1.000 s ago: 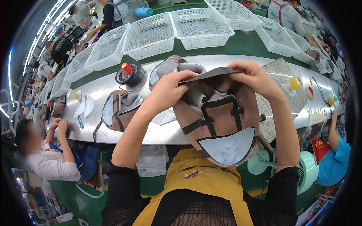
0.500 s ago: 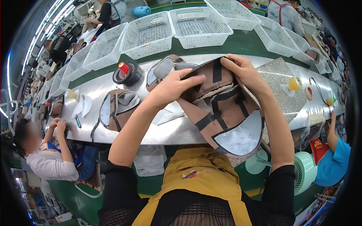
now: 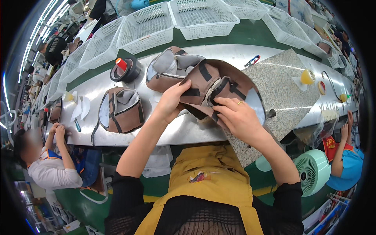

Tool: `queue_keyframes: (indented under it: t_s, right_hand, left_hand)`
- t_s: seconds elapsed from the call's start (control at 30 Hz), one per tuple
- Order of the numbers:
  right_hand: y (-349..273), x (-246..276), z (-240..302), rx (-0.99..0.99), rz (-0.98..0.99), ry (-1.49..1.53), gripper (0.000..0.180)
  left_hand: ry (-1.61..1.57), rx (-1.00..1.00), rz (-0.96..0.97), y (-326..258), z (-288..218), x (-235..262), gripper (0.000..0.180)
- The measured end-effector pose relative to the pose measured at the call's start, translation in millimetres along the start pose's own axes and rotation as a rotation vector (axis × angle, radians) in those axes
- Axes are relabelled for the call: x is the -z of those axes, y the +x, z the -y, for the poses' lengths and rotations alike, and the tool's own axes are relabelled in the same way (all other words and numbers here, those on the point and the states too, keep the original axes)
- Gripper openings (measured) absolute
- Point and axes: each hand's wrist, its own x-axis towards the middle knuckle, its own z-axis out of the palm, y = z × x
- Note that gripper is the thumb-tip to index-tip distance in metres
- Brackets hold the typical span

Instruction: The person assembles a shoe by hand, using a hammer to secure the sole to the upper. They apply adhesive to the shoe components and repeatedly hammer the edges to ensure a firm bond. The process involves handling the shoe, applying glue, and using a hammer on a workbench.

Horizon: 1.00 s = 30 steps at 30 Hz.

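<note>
Between my hands, above the metal table, is a brown shoe upper [image 3: 205, 74] with black tape strips, a pale lined opening and a whitish curved patch. My left hand [image 3: 172, 101] grips its left edge, thumb on top. My right hand [image 3: 237, 117], a ring on one finger, is closed on the upper beside the lined opening; its fingertips are partly hidden in the fold. A similar upper [image 3: 164, 74] lies just behind my left hand. Another brown upper [image 3: 131, 117] with grey lining stands to the left.
On the metal table [image 3: 156, 135] are a black tape roll [image 3: 131, 70], a stone slab [image 3: 280, 86], a small cutter [image 3: 252, 61] and a yellow-filled cup [image 3: 308, 76]. White perforated baskets [image 3: 147, 29] line the far side. Co-workers sit left and right; a green fan [image 3: 312, 172] stands right.
My right hand has come down from the upper's far edge to its lined opening. The shoe upper has turned and tilted, and my left hand has shifted down its left edge.
</note>
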Motion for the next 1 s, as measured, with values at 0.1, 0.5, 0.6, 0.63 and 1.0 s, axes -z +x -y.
queue_keyframes:
  t_s: [0.1,0.5,0.6,0.63,1.0]
  right_hand:
    - [-8.8,-19.8,-2.0,-0.015,0.018,0.035,0.028]
    - [-15.4,-20.2,6.9,-0.035,0.055,0.139,0.028]
    - [-13.1,-3.6,-5.1,-0.105,-0.163,0.083,0.029]
    - [-11.1,2.0,-10.1,-0.133,-0.209,-0.01,0.032]
    - [-24.8,14.3,-56.9,-0.759,-0.035,0.24,0.051]
  left_hand:
    - [-0.15,0.015,-0.097,-5.4,20.7,6.1,0.03]
    - [-0.181,0.008,-0.059,-16.9,38.7,27.3,0.039]
    - [-0.093,-0.003,-0.075,-20.1,34.1,22.6,0.038]
    - [-0.073,-0.007,-0.075,-21.3,34.3,23.2,0.039]
    - [0.016,-0.044,-0.067,-28.3,34.9,15.8,0.045]
